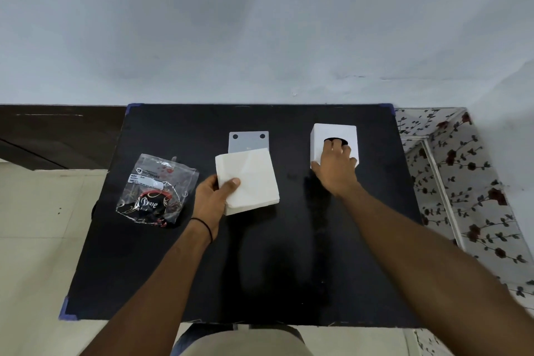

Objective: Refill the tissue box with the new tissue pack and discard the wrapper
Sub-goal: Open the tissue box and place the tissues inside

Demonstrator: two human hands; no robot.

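A white stack of tissues (pixel 251 179) rests on the black table, and my left hand (pixel 212 199) grips its near left corner with the thumb on top. The white cube tissue box (pixel 332 136) stands at the back right with a dark round hole in its top. My right hand (pixel 335 167) lies over the box's front face, fingers reaching up to the hole. A clear crumpled wrapper (pixel 157 191) with red and black print lies flat to the left of my left hand. A flat grey-white panel (pixel 248 140) with two dark dots lies behind the stack, partly under it.
The black table (pixel 303 269) stands against a pale wall. To the right a floral-patterned surface (pixel 468 188) stands close to the table edge. Light floor tiles (pixel 37 240) show to the left, with a dark wooden surface (pixel 57 133) behind them.
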